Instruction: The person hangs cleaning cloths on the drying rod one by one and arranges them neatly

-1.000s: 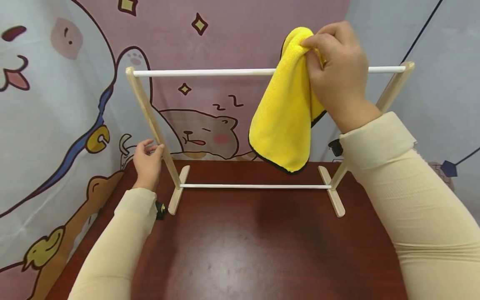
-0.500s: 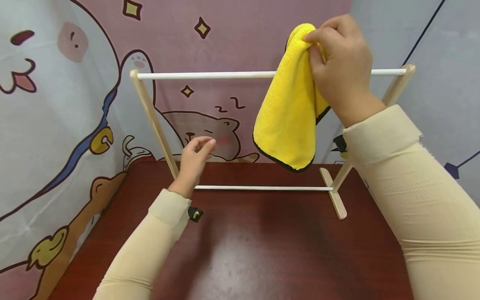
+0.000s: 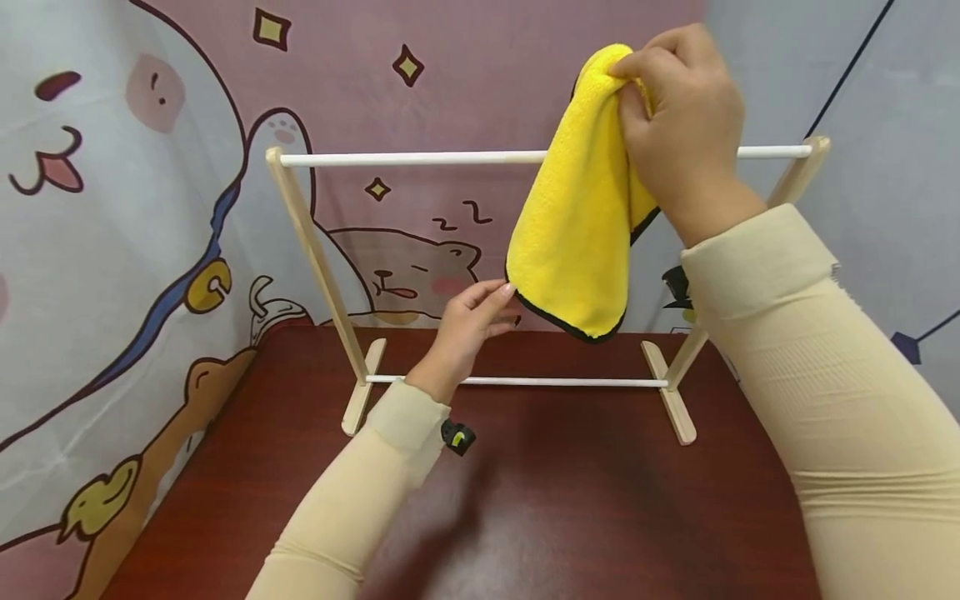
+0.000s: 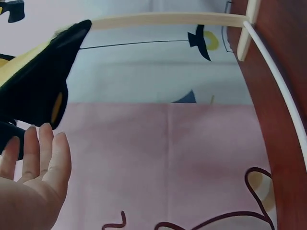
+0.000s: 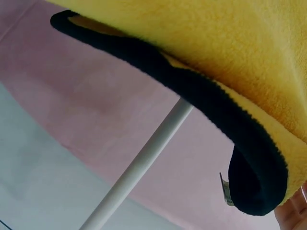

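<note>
A yellow plush towel (image 3: pixel 577 217) with black edging hangs folded from my right hand (image 3: pixel 686 117), whose thumb and fingers pinch its top. It hangs in front of the upper white bar (image 3: pixel 420 158) of a drying rack. My left hand (image 3: pixel 461 333) is raised to the towel's lower left corner, its thumb and index fingertips right at the black edge. In the left wrist view the fingers (image 4: pixel 46 148) look relaxed and nearly straight beside the dark border. Yellow pile and the edging fill much of the right wrist view, with fingers of the left hand (image 5: pixel 292 213) at the corner.
The rack has pale wooden posts (image 3: pixel 318 258) and feet (image 3: pixel 667 400), plus a lower white bar (image 3: pixel 555 382). It stands on a dark red-brown table (image 3: pixel 585 500). Behind it hangs a cartoon-printed cloth backdrop (image 3: pixel 480 75).
My left hand has left the rack's left post and moved right to the towel's lower left corner. The right hand still holds the towel up, nearly in place.
</note>
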Demonstrator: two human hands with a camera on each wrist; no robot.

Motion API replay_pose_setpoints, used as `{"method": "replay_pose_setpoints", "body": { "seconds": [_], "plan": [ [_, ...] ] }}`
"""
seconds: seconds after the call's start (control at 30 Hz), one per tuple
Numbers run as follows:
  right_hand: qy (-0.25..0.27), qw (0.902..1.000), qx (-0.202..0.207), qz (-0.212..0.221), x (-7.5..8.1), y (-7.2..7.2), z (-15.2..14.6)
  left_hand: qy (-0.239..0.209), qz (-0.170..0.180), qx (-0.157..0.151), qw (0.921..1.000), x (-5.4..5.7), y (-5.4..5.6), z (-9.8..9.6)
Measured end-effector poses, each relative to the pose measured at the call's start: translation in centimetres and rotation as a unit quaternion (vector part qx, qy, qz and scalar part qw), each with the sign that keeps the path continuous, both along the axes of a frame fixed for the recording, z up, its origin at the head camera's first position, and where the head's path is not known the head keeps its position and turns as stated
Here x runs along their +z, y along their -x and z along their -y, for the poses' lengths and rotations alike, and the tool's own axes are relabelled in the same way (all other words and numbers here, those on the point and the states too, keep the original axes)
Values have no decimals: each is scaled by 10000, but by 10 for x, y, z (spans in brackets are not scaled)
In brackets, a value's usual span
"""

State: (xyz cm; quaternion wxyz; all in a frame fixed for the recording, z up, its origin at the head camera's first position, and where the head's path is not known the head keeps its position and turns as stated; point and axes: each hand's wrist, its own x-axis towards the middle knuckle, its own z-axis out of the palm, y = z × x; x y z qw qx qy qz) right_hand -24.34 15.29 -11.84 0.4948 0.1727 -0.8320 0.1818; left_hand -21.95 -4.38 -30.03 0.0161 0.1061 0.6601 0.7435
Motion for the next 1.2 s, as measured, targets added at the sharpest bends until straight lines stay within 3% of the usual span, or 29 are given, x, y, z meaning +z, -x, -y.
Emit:
{"method": "replay_pose_setpoints", "body": {
  "seconds": [0.2, 0.4, 0.53, 0.77, 0.97, 1.2],
  "plan": [
    [111, 9998, -67, 117, 3, 1, -3, -244, -190, 38, 9995, 11, -3, -7],
    [254, 9992, -140, 265, 5, 3, -7, -398, -567, 413, 9967, 28, -2, -6],
    [325, 9987, -170, 344, 6, 4, -10, -524, -887, 733, 9920, 42, 2, -3],
    [383, 9979, -315, 423, 9, 5, -17, -886, -1408, 1014, 9808, 72, 10, 6],
    [497, 9972, -372, 414, 10, 6, -21, -731, -1779, 1261, 9732, 96, 24, 18],
    [669, 9962, -328, 453, 8, 15, -23, -603, -1570, 1550, 9735, 122, 38, 35]
  ]
}}
